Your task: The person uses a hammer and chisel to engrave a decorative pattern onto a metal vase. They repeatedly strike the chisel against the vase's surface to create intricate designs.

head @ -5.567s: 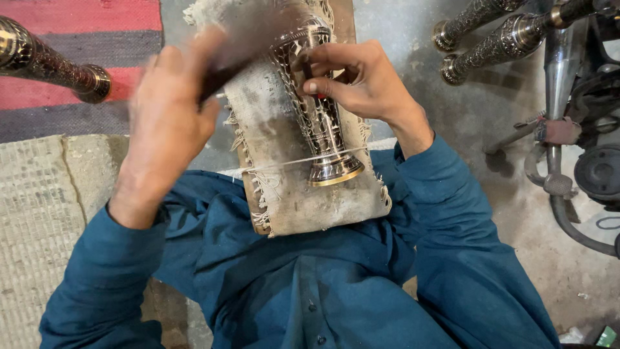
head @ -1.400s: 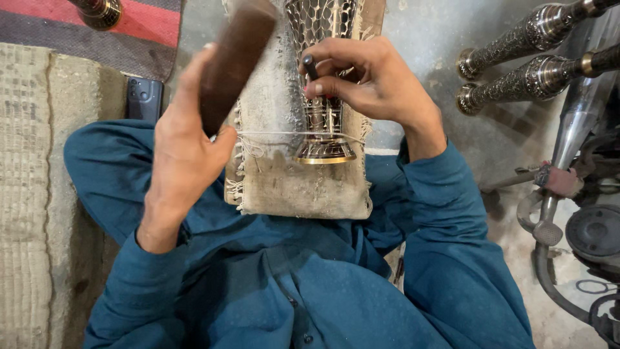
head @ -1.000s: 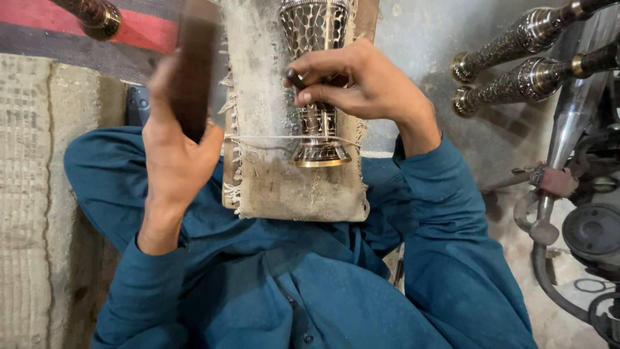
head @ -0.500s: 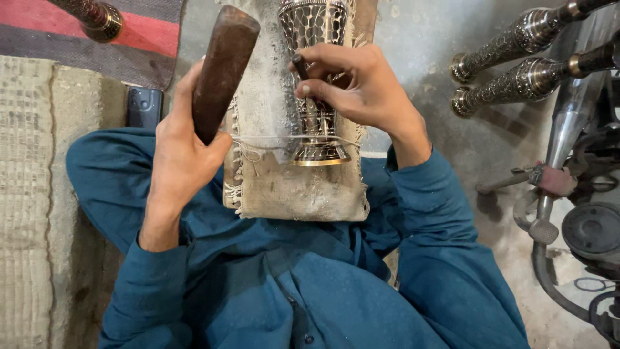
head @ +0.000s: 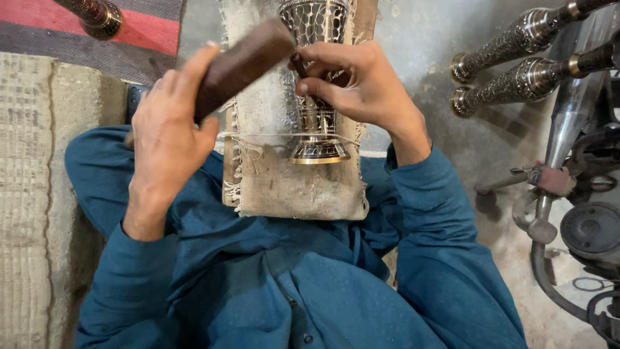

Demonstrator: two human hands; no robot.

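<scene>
Fingers of the right hand pinch a small punch against the tied-down metal vase, while the left hand, at nine o'clock, grips a wooden mallet angled over the punch.

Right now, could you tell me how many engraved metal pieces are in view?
4. One engraved metal piece lies on the padded board under the right hand; two lie at upper right; one at top left. Others may lie outside the frame.
</scene>
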